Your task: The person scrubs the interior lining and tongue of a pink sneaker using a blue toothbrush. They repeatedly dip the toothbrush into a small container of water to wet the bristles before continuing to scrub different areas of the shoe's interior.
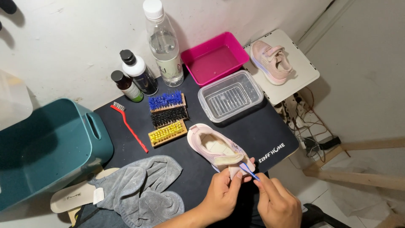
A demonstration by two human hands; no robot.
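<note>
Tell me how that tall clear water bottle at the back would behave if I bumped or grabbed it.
The clear bottle stands tall and narrow, so it probably tips easily. It looks mostly full, likely heavy for its size. Its smooth plastic may be slippery if wet.

white-labelled clear bottle, two dark bottles

— Where are the hands?

— Both low in the head view, forearms coming up from the bottom edge. The left hand is raised, knuckles toward the camera, thumb and fingers pinched together at the tips.

— And the right?

— The right hand sits just beside it, back upward, fingers curled into a fine pinch, tips almost touching the left's.
</note>
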